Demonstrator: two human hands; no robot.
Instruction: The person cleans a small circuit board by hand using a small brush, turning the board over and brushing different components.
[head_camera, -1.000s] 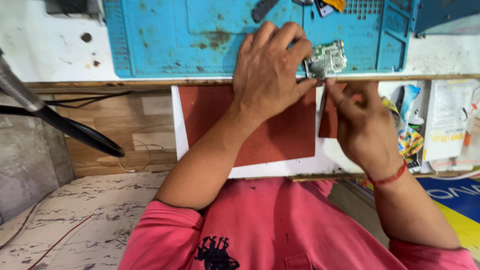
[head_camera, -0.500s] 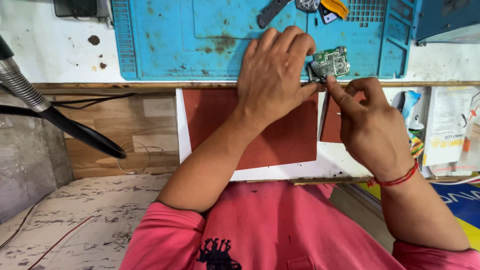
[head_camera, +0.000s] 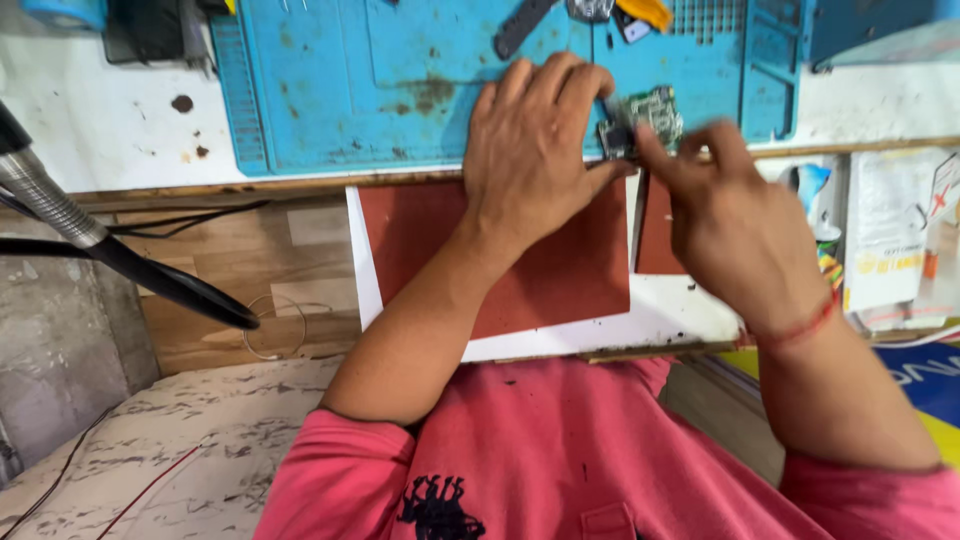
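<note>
Currently the left hand is lying palm down at upper centre of the frame, fingers spread flat over the blue silicone repair mat, with the fingertips pressing on the edge of a small green circuit board. The board is sitting at the lower right part of the mat, just above the bench edge, between the two hands. The right hand is coming in from the right, motion-blurred, with thumb and forefinger pinched toward the board's near edge; whether they are actually gripping it or a small tool, cannot tell.

To do this step well (judgement only): the left hand should be keeping the board pinned flat so it is not skating on the mat, and the right-hand fingers should be working at the edge, not on the components.

Below the hands, a dark red sheet is lying on a white board, mid-frame. Packages at the right edge: a white printed paper pack with red and yellow marks, and a colourful blue-and-multicolour packet partly hidden behind the right hand. A blue-and-yellow printed sign or box is showing at lower right. A black flexible arm is crossing the left side.
</note>
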